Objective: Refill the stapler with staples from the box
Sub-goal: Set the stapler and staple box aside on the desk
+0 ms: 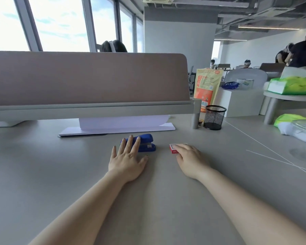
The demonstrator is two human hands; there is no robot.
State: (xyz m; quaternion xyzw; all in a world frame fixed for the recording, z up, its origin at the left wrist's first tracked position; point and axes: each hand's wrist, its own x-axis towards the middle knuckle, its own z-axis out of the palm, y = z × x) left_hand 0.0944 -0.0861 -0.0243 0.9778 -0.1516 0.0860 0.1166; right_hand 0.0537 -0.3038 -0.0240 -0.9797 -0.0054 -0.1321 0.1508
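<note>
This is an open-plan office. A long grey desk [42, 165] runs under a felt-covered partition screen [87, 78] that splits facing workstations, and someone's head [113, 46] shows above it on the far side. Tall windows [60, 23] line the wall to the left, and bare ducts and air-conditioning units [237, 7] hang from the open ceiling. A black mesh pen cup [214, 117] stands near the screen's end, and more people [300, 50] sit or lean at desks further back.
</note>
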